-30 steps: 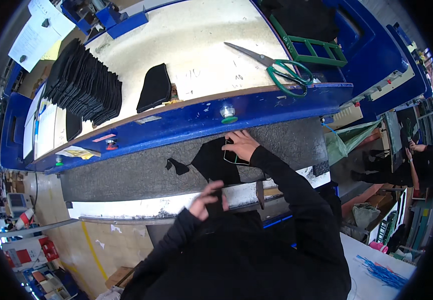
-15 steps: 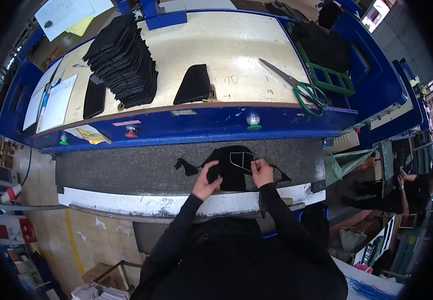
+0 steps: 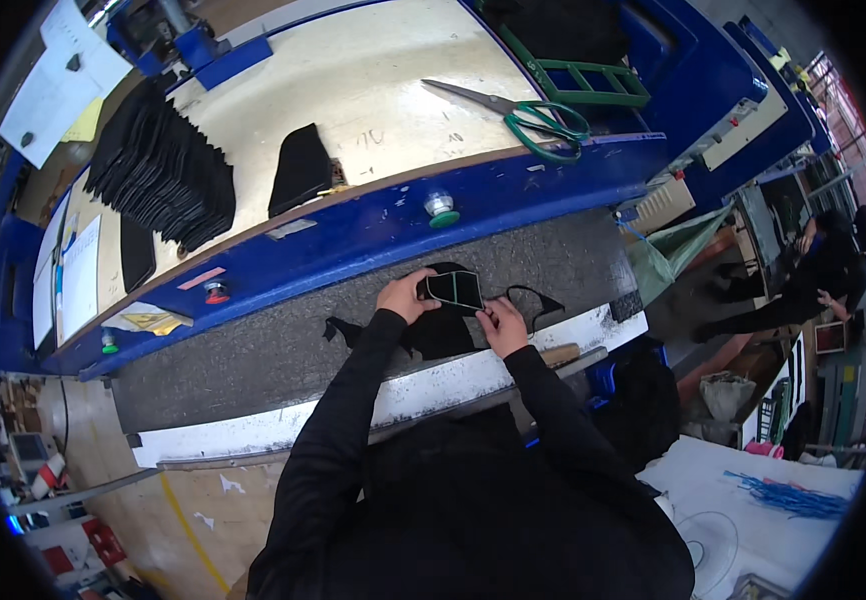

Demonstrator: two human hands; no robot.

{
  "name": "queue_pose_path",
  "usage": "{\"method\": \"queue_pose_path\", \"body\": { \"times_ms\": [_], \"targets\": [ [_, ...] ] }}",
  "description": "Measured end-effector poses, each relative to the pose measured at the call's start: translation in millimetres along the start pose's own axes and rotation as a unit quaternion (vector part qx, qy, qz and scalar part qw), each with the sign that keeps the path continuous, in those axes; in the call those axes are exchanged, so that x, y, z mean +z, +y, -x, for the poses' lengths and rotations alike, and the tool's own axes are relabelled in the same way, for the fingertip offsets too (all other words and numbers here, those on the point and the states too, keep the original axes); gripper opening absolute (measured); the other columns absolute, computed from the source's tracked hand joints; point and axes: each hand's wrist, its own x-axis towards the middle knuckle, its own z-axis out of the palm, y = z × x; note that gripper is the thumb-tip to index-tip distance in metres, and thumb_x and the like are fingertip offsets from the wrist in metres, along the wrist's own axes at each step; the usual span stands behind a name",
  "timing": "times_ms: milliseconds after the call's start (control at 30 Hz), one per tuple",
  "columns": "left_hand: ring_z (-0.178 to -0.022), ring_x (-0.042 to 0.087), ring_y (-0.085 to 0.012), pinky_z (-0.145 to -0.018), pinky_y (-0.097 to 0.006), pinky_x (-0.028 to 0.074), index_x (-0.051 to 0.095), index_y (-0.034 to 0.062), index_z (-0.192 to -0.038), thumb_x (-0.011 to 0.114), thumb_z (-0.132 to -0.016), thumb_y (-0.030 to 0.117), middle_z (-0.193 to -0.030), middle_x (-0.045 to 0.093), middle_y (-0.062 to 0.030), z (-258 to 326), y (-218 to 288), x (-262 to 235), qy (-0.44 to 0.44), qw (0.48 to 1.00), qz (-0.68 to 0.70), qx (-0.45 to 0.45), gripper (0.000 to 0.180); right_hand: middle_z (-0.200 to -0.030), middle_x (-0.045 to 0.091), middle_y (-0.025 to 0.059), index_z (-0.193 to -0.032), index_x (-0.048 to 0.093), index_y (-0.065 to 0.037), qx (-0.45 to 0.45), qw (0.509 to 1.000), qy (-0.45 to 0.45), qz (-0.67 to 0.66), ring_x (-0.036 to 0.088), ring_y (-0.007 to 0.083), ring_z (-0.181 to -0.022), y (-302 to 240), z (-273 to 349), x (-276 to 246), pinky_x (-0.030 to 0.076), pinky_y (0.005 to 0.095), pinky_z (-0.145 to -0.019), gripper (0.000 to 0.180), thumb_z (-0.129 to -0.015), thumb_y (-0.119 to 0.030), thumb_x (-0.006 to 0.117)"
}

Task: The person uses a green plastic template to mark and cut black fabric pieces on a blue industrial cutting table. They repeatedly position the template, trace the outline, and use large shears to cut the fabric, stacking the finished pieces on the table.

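Between my hands is a small steel cutting die [image 3: 455,288], a curved frame with pale green edges and a crossbar. My left hand [image 3: 408,296] is closed on its left side, thumb and fingers at the rim. At its lower right corner, my right hand [image 3: 502,326] pinches the die with bent fingers. Black material [image 3: 445,335] lies beneath it on the dark cutting pad [image 3: 253,318], partly hidden by the die and my hands. Thin black offcuts [image 3: 341,329] stick out on the left, and a looped strip [image 3: 543,300] lies on the right.
On the pale worktop [image 3: 373,70] beyond stand a tall stack of black cut pieces [image 3: 158,165], one loose black piece [image 3: 301,168] and green-handled scissors [image 3: 543,128]. A blue front rail with push buttons [image 3: 440,208] separates it from the pad. People [image 3: 823,265] work at far right.
My left hand has moved from the black material onto the die's left side. The die has shifted, now held by both hands. The whole view has turned and moved to the right.
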Motion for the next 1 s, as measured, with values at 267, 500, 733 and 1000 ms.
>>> {"method": "queue_pose_path", "body": {
  "times_ms": [267,500,733,1000],
  "targets": [
    [-0.086,0.073,-0.0293,-0.079,-0.040,0.056,0.066,0.0235,-0.125,0.089,-0.071,0.029,-0.087,0.073,-0.0085,1,-6,0,0.015,0.998,-0.015,0.051,0.058,-0.084,0.058,0.0097,-0.105,0.068,-0.001,-0.033,0.999,0.009,-0.010,0.060,0.0231,-0.064,-5,1,-4,0.049,0.0344,-0.060,0.019,-0.089,-0.007,0.074],
    [-0.099,0.071,-0.0326,-0.086,-0.042,0.056,0.066,0.0237,-0.125,0.088,-0.072,0.031,-0.111,0.074,-0.0047,-3,-13,2,0.011,0.998,-0.018,0.053,0.057,-0.083,0.057,0.0092,-0.103,0.067,-0.001,-0.024,1.000,0.010,-0.017,0.059,0.0213,-0.061,-7,1,-6,0.047,0.0328,-0.057,0.017,-0.088,-0.006,0.075],
    [-0.109,0.067,-0.0383,-0.092,-0.046,0.055,0.054,0.0205,-0.139,0.082,-0.080,0.021,-0.122,0.070,-0.0129,3,-13,1,0.017,0.997,0.014,0.072,0.065,-0.079,0.054,0.0087,-0.105,0.067,-0.001,-0.020,1.000,-0.022,-0.009,0.057,0.0209,-0.060,-8,-2,-11,0.046,0.0338,-0.055,0.019,-0.088,-0.007,0.074],
    [-0.082,0.071,-0.0352,-0.075,-0.043,0.056,0.042,0.0117,-0.147,0.051,-0.096,-0.001,-0.099,0.071,-0.0190,115,-37,-14,0.144,0.975,0.150,-0.083,0.053,-0.078,0.062,0.0068,-0.107,0.072,-0.004,0.003,1.000,-0.018,-0.023,0.061,0.0177,-0.062,-40,-37,-51,0.048,0.0303,-0.056,0.021,-0.088,-0.010,0.076]
  ]
}}
